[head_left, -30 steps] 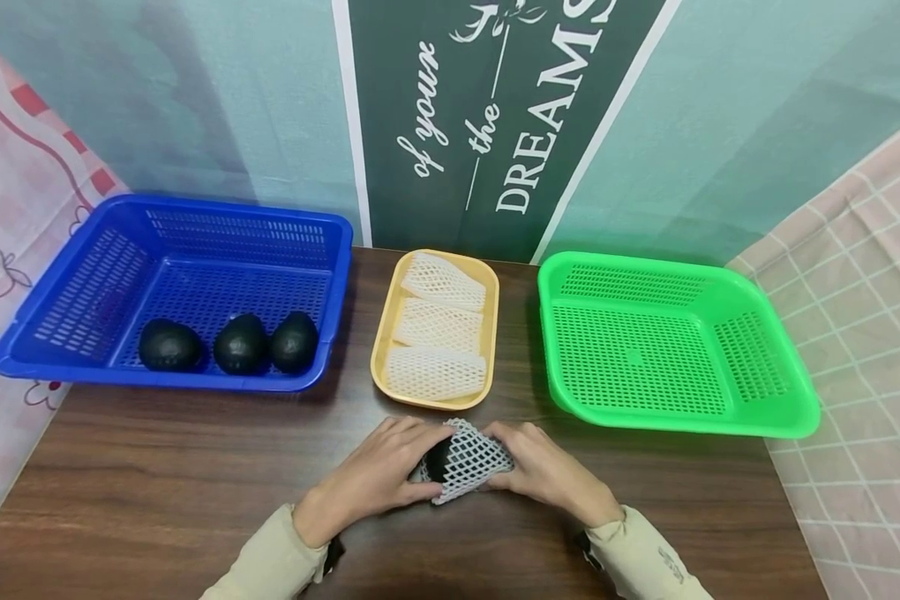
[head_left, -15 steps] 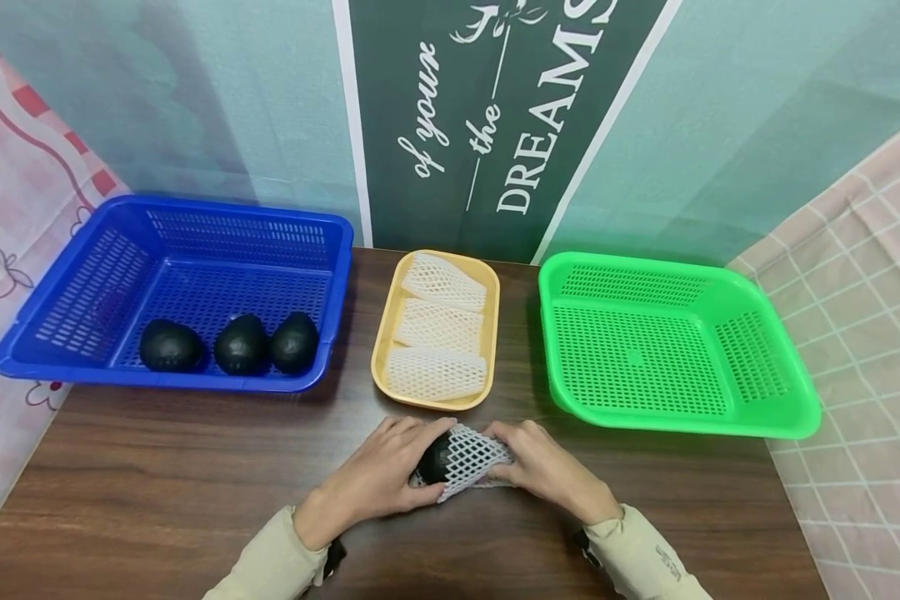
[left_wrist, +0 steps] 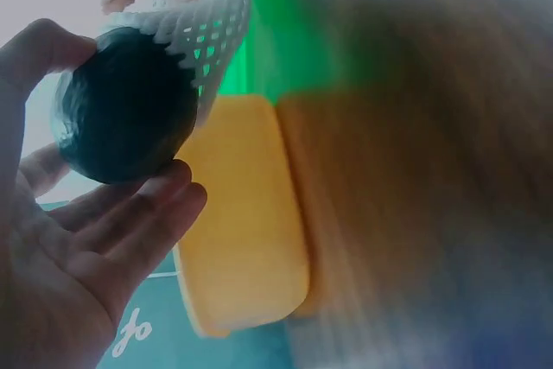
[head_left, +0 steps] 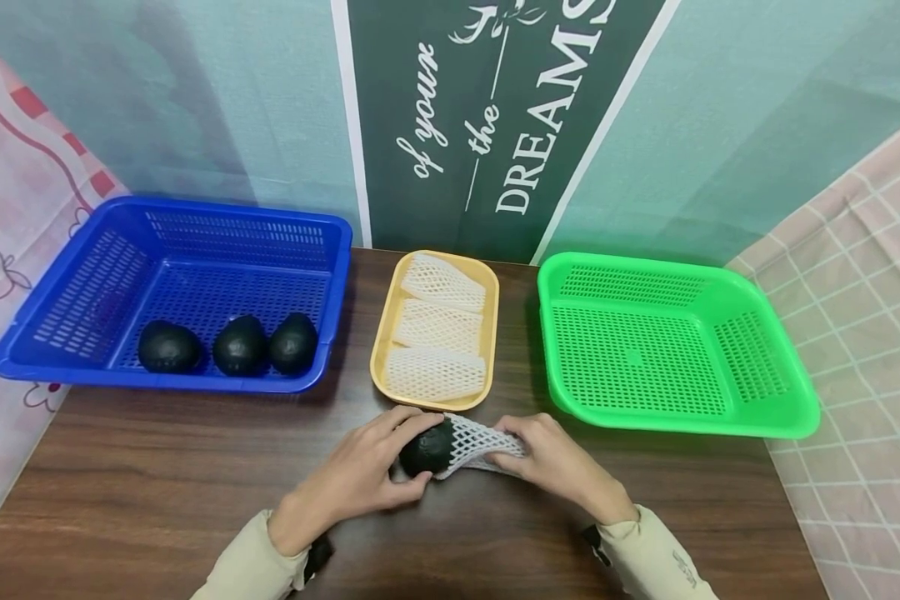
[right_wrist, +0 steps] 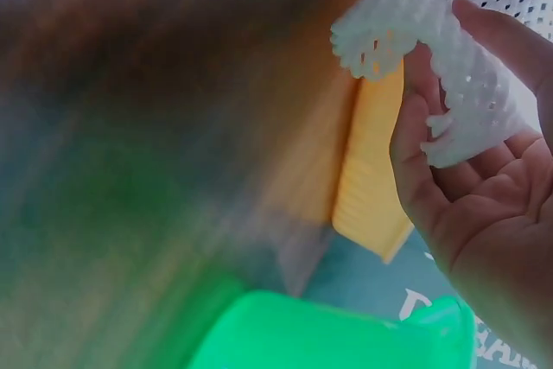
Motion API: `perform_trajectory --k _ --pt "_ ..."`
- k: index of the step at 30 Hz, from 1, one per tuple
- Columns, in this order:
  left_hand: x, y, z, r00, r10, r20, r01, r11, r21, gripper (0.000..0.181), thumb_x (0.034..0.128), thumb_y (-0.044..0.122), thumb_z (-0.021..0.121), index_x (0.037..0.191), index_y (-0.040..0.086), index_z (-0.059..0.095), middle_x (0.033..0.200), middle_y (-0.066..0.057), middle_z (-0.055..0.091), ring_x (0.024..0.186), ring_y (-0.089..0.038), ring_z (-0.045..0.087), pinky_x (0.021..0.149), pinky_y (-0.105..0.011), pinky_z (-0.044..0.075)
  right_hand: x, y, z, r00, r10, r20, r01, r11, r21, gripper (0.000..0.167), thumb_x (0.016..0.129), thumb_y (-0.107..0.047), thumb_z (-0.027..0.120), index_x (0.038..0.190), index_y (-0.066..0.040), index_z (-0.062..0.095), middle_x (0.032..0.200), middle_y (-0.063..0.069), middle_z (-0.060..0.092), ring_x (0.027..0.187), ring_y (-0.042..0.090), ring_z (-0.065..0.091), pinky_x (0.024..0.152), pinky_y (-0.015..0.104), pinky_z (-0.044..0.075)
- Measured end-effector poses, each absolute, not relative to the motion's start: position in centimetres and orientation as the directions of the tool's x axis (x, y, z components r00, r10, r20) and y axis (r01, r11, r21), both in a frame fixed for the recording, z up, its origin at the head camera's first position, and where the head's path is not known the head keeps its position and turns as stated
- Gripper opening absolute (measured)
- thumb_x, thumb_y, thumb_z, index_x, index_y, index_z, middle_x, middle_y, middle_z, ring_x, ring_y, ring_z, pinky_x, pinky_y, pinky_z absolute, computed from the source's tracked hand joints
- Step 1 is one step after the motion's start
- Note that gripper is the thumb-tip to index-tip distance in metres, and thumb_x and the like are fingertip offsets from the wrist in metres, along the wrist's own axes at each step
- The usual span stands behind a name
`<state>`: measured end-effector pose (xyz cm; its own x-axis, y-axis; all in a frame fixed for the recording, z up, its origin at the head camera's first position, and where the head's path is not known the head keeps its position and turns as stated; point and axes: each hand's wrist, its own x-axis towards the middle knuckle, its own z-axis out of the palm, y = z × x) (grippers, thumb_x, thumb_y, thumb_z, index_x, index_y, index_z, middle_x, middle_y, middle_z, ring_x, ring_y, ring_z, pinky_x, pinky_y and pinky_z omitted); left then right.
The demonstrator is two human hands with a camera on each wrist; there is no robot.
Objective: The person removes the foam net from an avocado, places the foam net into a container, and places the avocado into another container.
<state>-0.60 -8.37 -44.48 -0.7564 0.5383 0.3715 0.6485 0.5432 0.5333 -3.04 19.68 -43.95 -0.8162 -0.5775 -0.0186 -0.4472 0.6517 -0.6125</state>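
A dark avocado [head_left: 426, 450] sits partly inside a white foam net sleeve [head_left: 471, 442], just in front of the yellow tray. My left hand [head_left: 367, 467] grips the avocado's bare end between thumb and fingers; the left wrist view shows the avocado [left_wrist: 125, 105] with the net's toothed edge over its far side. My right hand [head_left: 555, 458] pinches the loose end of the sleeve. In the right wrist view that sleeve [right_wrist: 475, 101] hangs between the thumb and fingers, its open end flared. The avocado is out of sight there.
A blue basket [head_left: 195, 382] at the left holds three more avocados [head_left: 242, 344]. The yellow tray [head_left: 381, 354] in the middle bears three foam net sleeves [head_left: 435, 372]. At the right stands a green basket [head_left: 667, 421]. A printed cloth [head_left: 270, 125] hangs behind the table.
The left hand and avocado have shifted slightly left, while the right hand has moved a little right. More of the avocado's dark end shows, and the net is stretched out between the hands.
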Motion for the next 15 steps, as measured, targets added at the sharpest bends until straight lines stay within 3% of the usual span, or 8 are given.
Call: perform_trajectory --k 6,11,15 --pt "-1.1 -9.9 -43.0 -0.746 0.491 0.450 0.666 0.544 0.511 0.066 0.0748 0.026 0.080 0.135 0.014 0.057 0.122 -0.002 0.062 0.102 -0.017 0.067 0.083 -0.036 0.058 -3.3 20.4 -42.2 -0.832 -0.550 0.072 -0.480 0.648 -0.592 0.012 0.084 -0.011 0.075 0.095 -0.011 0.071 0.084 -0.005 0.071 0.069 -0.002 0.056 0.060 0.018 0.048" --pt "-1.5 -11.7 -41.6 -0.761 0.443 0.475 0.647 0.582 0.493 0.064 0.0760 0.029 0.078 0.135 0.015 0.058 0.123 -0.005 0.063 0.107 -0.018 0.065 0.086 -0.038 0.057 -3.5 20.6 -40.5 -0.858 -0.501 0.108 -0.465 0.672 -0.576 0.023 0.081 -0.005 0.070 0.103 -0.012 0.072 0.096 -0.006 0.071 0.083 0.003 0.061 0.071 0.024 0.053" --pt "-2.0 -13.0 -40.7 -0.764 0.404 0.503 0.637 0.599 0.485 0.061 0.0779 0.030 0.076 0.134 0.013 0.059 0.123 -0.007 0.063 0.107 -0.020 0.064 0.087 -0.039 0.056 -3.7 20.4 -39.6 -0.872 -0.462 0.163 -0.463 0.672 -0.578 0.025 0.082 -0.004 0.069 0.105 -0.012 0.071 0.100 -0.006 0.069 0.087 0.005 0.061 0.073 0.025 0.054"
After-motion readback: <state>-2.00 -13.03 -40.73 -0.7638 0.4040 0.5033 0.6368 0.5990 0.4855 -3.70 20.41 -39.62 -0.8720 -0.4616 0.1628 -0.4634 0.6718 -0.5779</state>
